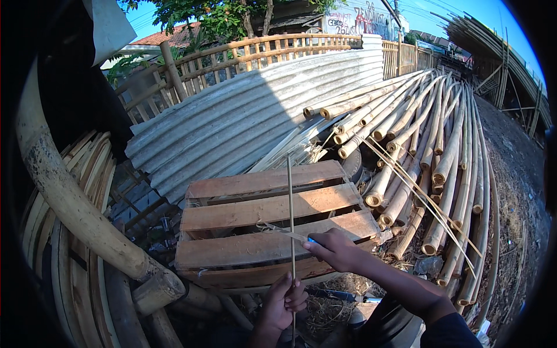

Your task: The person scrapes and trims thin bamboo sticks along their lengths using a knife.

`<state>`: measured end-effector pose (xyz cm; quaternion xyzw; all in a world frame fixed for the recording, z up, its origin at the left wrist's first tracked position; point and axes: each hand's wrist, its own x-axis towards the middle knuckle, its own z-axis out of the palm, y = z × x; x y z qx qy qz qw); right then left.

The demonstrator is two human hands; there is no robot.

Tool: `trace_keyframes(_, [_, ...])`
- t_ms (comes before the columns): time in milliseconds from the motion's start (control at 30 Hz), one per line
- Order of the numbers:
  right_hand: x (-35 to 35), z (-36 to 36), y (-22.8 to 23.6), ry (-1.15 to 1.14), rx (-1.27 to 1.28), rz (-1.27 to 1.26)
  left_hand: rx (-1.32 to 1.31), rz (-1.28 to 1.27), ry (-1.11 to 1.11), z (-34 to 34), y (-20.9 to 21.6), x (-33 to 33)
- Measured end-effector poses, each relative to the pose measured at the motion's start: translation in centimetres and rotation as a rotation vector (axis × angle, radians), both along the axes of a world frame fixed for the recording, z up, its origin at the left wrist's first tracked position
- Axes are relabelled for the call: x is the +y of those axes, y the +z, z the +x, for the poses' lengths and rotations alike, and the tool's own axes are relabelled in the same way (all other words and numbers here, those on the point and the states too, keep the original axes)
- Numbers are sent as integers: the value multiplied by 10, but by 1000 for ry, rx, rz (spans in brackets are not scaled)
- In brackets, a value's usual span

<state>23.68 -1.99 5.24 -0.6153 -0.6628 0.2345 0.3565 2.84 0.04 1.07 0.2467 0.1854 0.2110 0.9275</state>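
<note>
The left grip (pixel 284 303) is closed around a thin bamboo strip (pixel 290 203), which runs straight out in front of the person, across the view of a slatted wooden crate (pixel 232 217); I can't tell whether it touches the slats. The right grip (pixel 332 249) is clenched on the blue handle of a knife (pixel 299 236), its blade crossing the strip above the left fist, with a pale curl of shaving (pixel 264 225) by its tip. To the right of the crate, bamboo poles (pixel 444 162) lie heaped, open ends this way, near a dark tyre (pixel 352 165). Behind the crate lean grey corrugated sheets (pixel 226 113), with a bamboo fence (pixel 249 61) beyond.
</note>
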Motion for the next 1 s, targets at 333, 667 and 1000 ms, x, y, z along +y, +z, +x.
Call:
trace_keyframes(333, [5,8,-20,29,-379,256,223,92,-24,7,16,-19])
trace_keyframes(667, [24,32,-14,-92,-305,309,260,167,114,11,16,-22])
trace_keyframes(1000, [10,13,-25,75,-571,407,373,335,198,16,11,-25])
